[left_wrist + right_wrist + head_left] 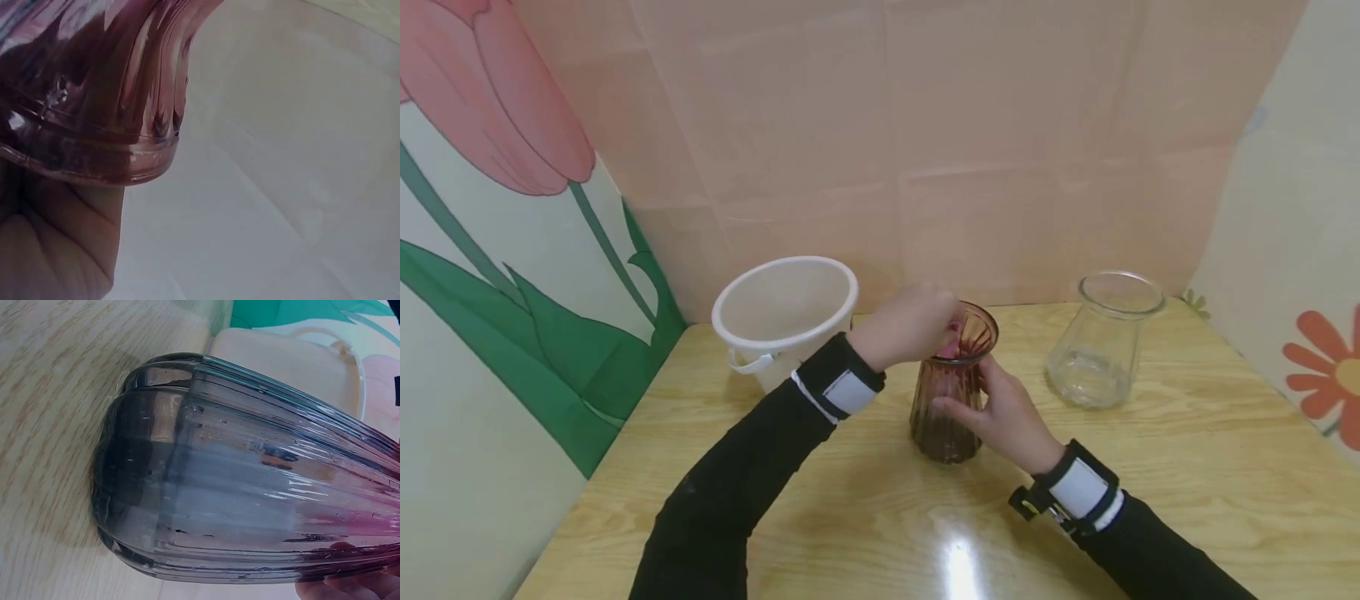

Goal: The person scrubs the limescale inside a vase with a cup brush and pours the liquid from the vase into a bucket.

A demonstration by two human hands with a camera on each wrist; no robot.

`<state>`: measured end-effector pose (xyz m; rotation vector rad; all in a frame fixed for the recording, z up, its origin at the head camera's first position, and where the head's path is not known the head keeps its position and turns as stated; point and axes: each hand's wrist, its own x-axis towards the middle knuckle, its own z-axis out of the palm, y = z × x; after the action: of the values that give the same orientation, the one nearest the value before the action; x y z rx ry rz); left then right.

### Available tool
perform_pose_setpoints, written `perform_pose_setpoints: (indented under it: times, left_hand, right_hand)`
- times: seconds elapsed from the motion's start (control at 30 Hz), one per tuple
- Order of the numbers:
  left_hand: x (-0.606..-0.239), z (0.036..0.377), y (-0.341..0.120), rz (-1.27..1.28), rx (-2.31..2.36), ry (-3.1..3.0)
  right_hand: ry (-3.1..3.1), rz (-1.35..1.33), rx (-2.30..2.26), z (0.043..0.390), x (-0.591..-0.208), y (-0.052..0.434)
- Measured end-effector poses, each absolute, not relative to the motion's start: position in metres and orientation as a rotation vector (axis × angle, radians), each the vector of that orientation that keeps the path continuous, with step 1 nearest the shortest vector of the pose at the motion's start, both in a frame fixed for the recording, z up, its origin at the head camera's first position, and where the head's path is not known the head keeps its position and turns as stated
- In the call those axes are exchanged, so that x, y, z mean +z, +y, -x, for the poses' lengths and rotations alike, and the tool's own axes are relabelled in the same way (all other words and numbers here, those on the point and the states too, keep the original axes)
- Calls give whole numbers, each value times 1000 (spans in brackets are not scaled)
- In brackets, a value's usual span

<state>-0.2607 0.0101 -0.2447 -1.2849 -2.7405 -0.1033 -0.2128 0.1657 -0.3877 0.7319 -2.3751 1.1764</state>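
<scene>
A ribbed glass vase [946, 408], reddish at its flared mouth and smoky grey toward the base, stands upright on the table. My right hand [1011, 417] grips its side, thumb across the front; in the right wrist view its fingers [350, 586] lie along the glass. Over the mouth, my left hand [910, 325] is curled around a pink object [952, 340] reaching down into the vase; I cannot tell its kind. Through the wall, a pale blurred shape [231, 494] shows inside. The left wrist view has the vase's rim [144, 159] close above my palm.
A white bucket [747, 343] with a handle stands behind and left of the vase, near the back wall. At the right is a clear glass vase [1093, 358] with a wide lip. The wooden table [835, 517] meets painted walls on both sides.
</scene>
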Motion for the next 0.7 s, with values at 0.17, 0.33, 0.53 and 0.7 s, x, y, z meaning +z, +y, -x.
perform_pose_setpoints:
  times: [0.17,0.33,0.53,0.7]
  left_hand:
    - [-243,264,15,1394,-37,-2771]
    - [-245,267,14,1437,-80,-2769]
    - [-247,268,12,1399,-254,-2824]
    - [-250,268,11,1416,-396,-2824]
  right_hand:
    - [-2360,-746,1201,212,-388,167]
    - [-2359,-749,1199,212,-389,168]
    - [-2365,-752,1198,212,-390,168]
    - [-2371,-749,1188,212,-390,169]
